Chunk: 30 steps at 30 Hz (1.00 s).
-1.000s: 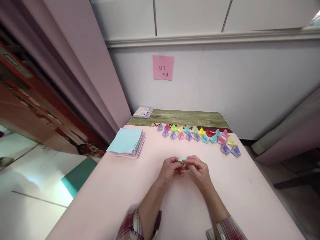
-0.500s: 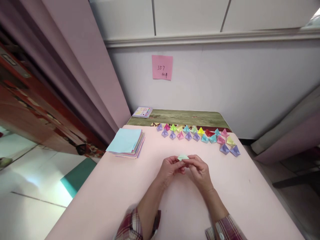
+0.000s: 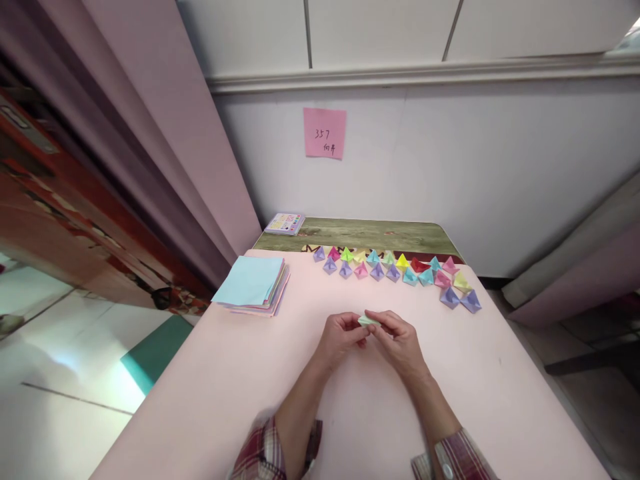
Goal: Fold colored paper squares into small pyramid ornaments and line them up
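Note:
A small pale green folded paper is pinched between both hands above the middle of the table. My left hand grips its left side with thumb and fingers. From the right, my right hand closes on the other side, its thumb below and fingertips over the top. Beyond the hands lie several folded paper boats in rows, among them a purple boat, a yellow boat and a red boat.
A stack of coloured paper squares, light blue on top, lies at the left of the pink table. A printed packet rests at the far left corner. A pink note hangs on the wall.
The green paper has tipped flatter and shifted slightly right. My right-hand fingers have moved over its top, with the thumb now at its lower edge. The boats stay put.

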Each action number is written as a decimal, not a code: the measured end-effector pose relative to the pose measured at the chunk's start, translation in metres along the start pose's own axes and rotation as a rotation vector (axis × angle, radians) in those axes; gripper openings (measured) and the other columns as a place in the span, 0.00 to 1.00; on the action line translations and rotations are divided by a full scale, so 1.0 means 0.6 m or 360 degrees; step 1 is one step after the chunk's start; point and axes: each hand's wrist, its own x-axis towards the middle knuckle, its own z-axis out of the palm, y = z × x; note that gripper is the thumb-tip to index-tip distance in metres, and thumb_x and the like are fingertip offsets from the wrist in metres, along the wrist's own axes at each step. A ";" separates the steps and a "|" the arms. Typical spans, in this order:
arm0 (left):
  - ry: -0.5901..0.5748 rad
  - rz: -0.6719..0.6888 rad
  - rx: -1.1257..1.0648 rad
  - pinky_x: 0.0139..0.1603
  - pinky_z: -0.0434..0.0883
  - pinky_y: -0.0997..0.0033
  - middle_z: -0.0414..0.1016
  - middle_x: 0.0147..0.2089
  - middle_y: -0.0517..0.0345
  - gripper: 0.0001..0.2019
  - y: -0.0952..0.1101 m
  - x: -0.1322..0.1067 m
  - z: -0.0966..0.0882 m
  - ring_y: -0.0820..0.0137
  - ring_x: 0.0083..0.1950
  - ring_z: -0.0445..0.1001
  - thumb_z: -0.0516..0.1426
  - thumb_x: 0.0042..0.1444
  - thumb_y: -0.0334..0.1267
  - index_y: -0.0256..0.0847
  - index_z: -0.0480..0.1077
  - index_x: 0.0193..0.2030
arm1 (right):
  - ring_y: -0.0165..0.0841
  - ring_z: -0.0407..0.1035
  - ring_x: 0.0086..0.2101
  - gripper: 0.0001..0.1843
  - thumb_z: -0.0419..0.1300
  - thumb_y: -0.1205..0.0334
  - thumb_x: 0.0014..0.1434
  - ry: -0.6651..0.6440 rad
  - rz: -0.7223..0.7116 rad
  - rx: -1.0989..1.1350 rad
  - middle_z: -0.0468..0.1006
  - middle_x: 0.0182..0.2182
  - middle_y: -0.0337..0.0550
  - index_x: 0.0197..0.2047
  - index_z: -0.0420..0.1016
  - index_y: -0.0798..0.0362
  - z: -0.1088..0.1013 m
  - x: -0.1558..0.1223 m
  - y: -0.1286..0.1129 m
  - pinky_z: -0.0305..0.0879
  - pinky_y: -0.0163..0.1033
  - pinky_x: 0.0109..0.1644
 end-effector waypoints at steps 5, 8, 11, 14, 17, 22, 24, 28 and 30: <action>-0.0007 0.0091 0.0042 0.29 0.67 0.74 0.73 0.24 0.59 0.13 -0.003 0.002 -0.002 0.75 0.25 0.68 0.68 0.45 0.43 0.34 0.77 0.31 | 0.37 0.73 0.38 0.13 0.63 0.55 0.58 -0.0099 0.0010 0.0040 0.78 0.38 0.45 0.47 0.81 0.44 -0.005 0.002 0.001 0.70 0.40 0.39; 0.0044 0.0134 0.0079 0.28 0.66 0.75 0.72 0.23 0.60 0.13 -0.008 0.003 0.000 0.76 0.23 0.68 0.67 0.46 0.44 0.34 0.76 0.30 | 0.37 0.73 0.39 0.13 0.63 0.55 0.58 -0.0121 0.0031 0.0063 0.79 0.39 0.46 0.46 0.81 0.45 -0.006 0.004 0.006 0.70 0.41 0.41; 0.0096 0.0124 0.0053 0.26 0.67 0.75 0.71 0.22 0.60 0.15 -0.013 0.005 0.002 0.76 0.22 0.69 0.67 0.45 0.45 0.34 0.73 0.29 | 0.37 0.73 0.37 0.13 0.63 0.53 0.57 -0.0098 0.0120 0.0094 0.80 0.37 0.45 0.44 0.82 0.48 -0.003 0.004 0.014 0.69 0.40 0.42; 0.0172 0.0055 -0.0047 0.24 0.69 0.74 0.73 0.23 0.62 0.19 -0.017 0.006 0.003 0.74 0.21 0.70 0.69 0.41 0.45 0.37 0.68 0.32 | 0.36 0.73 0.33 0.15 0.64 0.50 0.56 -0.0064 0.0284 0.0142 0.80 0.32 0.45 0.40 0.82 0.52 0.002 0.002 0.020 0.69 0.38 0.37; 0.0100 0.0043 -0.0052 0.26 0.70 0.74 0.74 0.25 0.62 0.20 -0.016 0.006 0.001 0.73 0.23 0.71 0.69 0.42 0.45 0.38 0.67 0.36 | 0.34 0.72 0.31 0.16 0.64 0.49 0.56 -0.0056 0.0407 0.0201 0.80 0.30 0.44 0.38 0.81 0.54 0.007 0.001 0.021 0.68 0.37 0.35; 0.0075 0.0167 0.0199 0.30 0.69 0.75 0.73 0.28 0.59 0.12 -0.011 0.005 -0.003 0.74 0.28 0.70 0.64 0.50 0.43 0.36 0.73 0.35 | 0.31 0.68 0.26 0.18 0.62 0.47 0.56 -0.0036 0.0472 0.0151 0.76 0.23 0.41 0.34 0.79 0.55 0.008 0.001 0.014 0.65 0.34 0.31; 0.0140 0.0187 0.0269 0.30 0.68 0.75 0.73 0.27 0.59 0.11 -0.011 0.005 -0.005 0.74 0.27 0.69 0.63 0.51 0.43 0.36 0.74 0.32 | 0.31 0.66 0.24 0.18 0.61 0.47 0.56 -0.0043 0.0461 0.0088 0.75 0.22 0.41 0.32 0.79 0.55 0.009 0.000 0.013 0.63 0.33 0.28; 0.0231 0.0211 0.0317 0.28 0.65 0.75 0.71 0.23 0.60 0.10 -0.013 0.005 -0.006 0.75 0.25 0.67 0.62 0.51 0.42 0.36 0.74 0.28 | 0.30 0.65 0.24 0.19 0.62 0.46 0.55 -0.0047 0.0502 0.0126 0.74 0.22 0.41 0.33 0.78 0.55 0.014 -0.001 0.015 0.63 0.34 0.29; 0.0263 0.0230 0.0301 0.27 0.64 0.76 0.69 0.21 0.62 0.10 -0.014 0.005 -0.007 0.76 0.24 0.66 0.62 0.51 0.41 0.36 0.72 0.27 | 0.30 0.64 0.23 0.19 0.63 0.45 0.54 -0.0001 0.0536 0.0157 0.73 0.21 0.39 0.34 0.78 0.55 0.017 -0.002 0.016 0.62 0.33 0.28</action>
